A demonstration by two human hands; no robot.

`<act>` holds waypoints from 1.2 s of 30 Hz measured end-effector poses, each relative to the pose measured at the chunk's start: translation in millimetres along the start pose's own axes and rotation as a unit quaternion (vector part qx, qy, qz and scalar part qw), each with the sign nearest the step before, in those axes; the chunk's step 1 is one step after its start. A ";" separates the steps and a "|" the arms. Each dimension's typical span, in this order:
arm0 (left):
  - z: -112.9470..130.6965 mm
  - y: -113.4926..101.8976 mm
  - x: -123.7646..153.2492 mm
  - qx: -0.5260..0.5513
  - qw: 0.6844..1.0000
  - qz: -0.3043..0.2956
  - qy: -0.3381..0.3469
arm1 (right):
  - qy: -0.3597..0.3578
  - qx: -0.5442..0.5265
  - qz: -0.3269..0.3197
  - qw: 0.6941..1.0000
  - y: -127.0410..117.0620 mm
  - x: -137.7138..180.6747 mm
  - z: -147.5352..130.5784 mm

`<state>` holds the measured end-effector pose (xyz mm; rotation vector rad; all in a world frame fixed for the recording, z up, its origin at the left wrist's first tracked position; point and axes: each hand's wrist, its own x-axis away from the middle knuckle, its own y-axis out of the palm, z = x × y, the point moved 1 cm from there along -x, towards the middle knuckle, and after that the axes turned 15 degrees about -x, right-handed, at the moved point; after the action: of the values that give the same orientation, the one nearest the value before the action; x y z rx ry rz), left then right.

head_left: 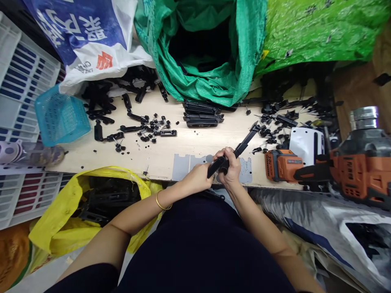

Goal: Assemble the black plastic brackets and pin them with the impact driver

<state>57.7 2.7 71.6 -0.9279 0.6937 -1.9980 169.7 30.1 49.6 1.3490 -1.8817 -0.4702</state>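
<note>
Both hands meet over the near edge of the wooden worktable. My left hand is closed around a short black plastic arm, which slants up to the right. Beside it, my right hand grips a longer black plastic bracket whose narrow end points toward the far right. The two pieces touch or cross between my fingers; whether they are joined I cannot tell. Under the hands lies a grey flat sheet. Further back, several finished-looking black brackets are stacked side by side.
Black-headed screws and small parts lie scattered left and right. An open green sack stands at the back. An orange cordless tool sits at right, a blue basket at left. A yellow bag of black parts hangs below the left edge.
</note>
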 end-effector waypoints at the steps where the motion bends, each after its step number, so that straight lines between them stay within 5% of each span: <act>1: -1.6 1.5 -5.1 0.001 1.000 0.004 -0.002 | -0.016 0.000 0.016 1.000 -0.4 -3.0 4.6; 5: -15.3 2.8 -33.4 -0.009 0.999 -0.039 0.016 | -0.045 0.061 0.069 0.995 -13.3 -19.5 10.5; 7: -26.1 -2.6 -47.0 -0.060 0.995 -0.070 0.037 | 0.022 0.141 0.051 0.988 -29.7 -25.7 0.0; 10: -40.6 -13.7 -58.7 -0.192 0.979 -0.029 0.066 | 0.194 0.335 -0.044 0.921 -59.0 -25.4 -30.3; 11: -43.8 -16.0 -60.2 -0.233 0.970 0.003 0.076 | 0.197 0.412 -0.069 0.887 -67.0 -23.7 -41.9; 16: -52.4 -5.7 -61.9 -0.271 0.946 0.108 0.145 | -0.133 0.663 -0.174 0.716 -71.4 -24.0 -62.6; 19: -57.8 6.3 -63.8 -0.247 0.949 0.118 0.158 | -0.188 0.705 -0.290 0.619 -64.5 -36.9 -40.2; 21: -60.7 10.3 -65.1 -0.251 0.946 0.127 0.161 | -0.176 0.716 -0.334 0.587 -64.9 -47.7 -26.3; 30: -59.6 10.1 -66.9 -0.299 0.928 0.128 0.181 | -0.174 0.695 -0.376 0.587 -72.4 -60.9 -21.1; 34: -68.5 7.8 -73.3 -0.291 0.927 0.121 0.205 | -0.128 0.661 -0.375 0.638 -67.2 -63.0 -31.4; 36: -72.5 4.1 -83.2 -0.282 0.924 0.109 0.235 | -0.117 0.654 -0.320 0.675 -67.7 -75.2 -47.1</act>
<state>34.7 80.5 -3.2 -0.6350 1.6319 -1.8546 260.0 80.0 6.9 3.0470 -1.8344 0.6454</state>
